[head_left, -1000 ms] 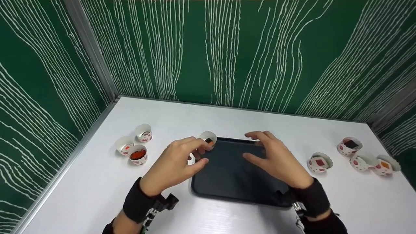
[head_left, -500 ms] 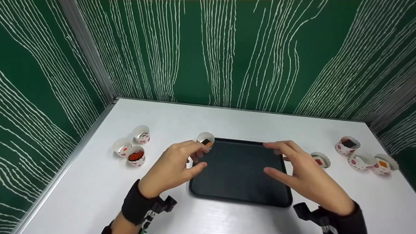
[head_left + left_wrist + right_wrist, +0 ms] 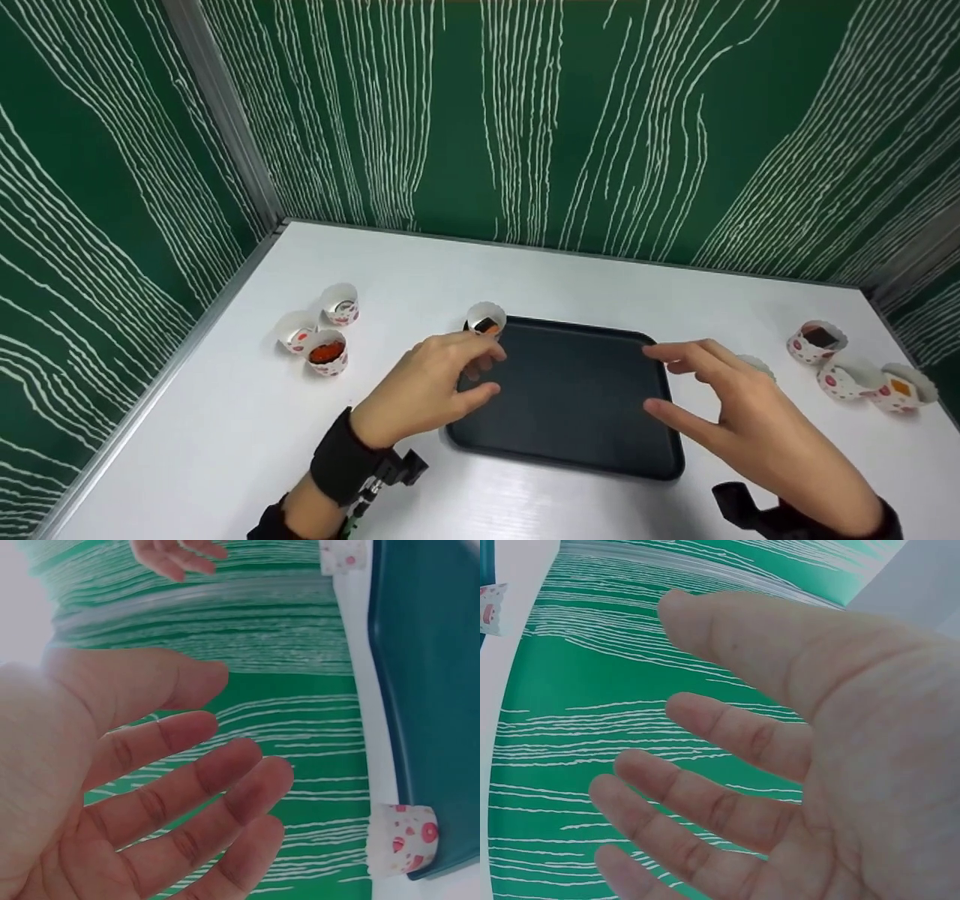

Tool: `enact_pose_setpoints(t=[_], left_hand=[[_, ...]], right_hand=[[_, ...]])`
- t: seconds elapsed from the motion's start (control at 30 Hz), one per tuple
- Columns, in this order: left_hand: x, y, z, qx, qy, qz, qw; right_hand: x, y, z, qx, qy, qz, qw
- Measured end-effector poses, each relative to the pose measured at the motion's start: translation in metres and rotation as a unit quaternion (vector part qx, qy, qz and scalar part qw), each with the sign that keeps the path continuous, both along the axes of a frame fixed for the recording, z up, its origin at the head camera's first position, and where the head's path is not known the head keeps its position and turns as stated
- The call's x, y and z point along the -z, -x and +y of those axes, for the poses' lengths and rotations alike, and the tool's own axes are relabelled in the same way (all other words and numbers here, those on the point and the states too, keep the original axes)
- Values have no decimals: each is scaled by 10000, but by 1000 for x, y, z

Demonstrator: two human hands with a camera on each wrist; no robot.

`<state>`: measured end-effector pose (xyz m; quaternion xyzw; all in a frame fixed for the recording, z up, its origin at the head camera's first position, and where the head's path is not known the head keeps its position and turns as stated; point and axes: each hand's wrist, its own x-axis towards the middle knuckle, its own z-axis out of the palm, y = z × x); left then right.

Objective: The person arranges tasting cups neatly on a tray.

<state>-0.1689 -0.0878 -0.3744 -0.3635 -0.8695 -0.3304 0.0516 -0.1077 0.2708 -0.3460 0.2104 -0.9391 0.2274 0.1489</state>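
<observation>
"What's printed on that cup [image 3: 486,312]?"

"Red and pink spots; anything finer is too small to read. It stands at the far left corner of the tray [image 3: 570,397]."

"And the hands?"

"Left hand [image 3: 435,386] hovers over the tray's left edge near the cup, fingers loosely bent, grasping nothing. Right hand [image 3: 757,420] hangs by the right edge, thumb apart from the relaxed fingers, also free, partly hiding another cup [image 3: 759,366]."

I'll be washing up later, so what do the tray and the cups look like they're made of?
Tray: probably plastic, though coated metal is possible; dark, smooth, low sheen, rounded corners.
Cups: likely paper, fairly matte; thin walls, scalloped rims and printed pattern suggest it.
</observation>
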Motion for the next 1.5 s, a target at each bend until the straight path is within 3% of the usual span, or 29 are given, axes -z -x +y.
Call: enact_pose_setpoints(t=[0.13,0.27,0.4,0.53,0.63,0.8,1.03,1.17,1.5], left_hand=[[5,6,3,-55,100,-85,9999],[8,11,-5,-271,224,-126,9993],[6,17,-26,-753,423,80,9962],[3,26,-50,-1315,605,112,9894],[4,34,-70,-1813,741,62,9806],[12,43,-103,-2646,891,142,9601],[27,42,-139,-3564,1031,29,9286],[37,41,-147,-3758,920,-123,9220],[57,38,-149,-3736,576,-33,9258]], right_hand=[[-1,-5,7,19,67,53,10000],[-7,-9,8,56,-45,-242,9997],[-11,-10,5,62,-68,-554,9984],[-12,-12,3,-2,17,-356,9994],[-13,-15,1,-17,-9,-302,9995],[-16,-18,0,8,-86,-563,9984],[-16,-19,0,-114,69,-671,9977],[-16,-19,1,-122,47,-629,9979],[-14,-18,-1,-36,42,-830,9965]])
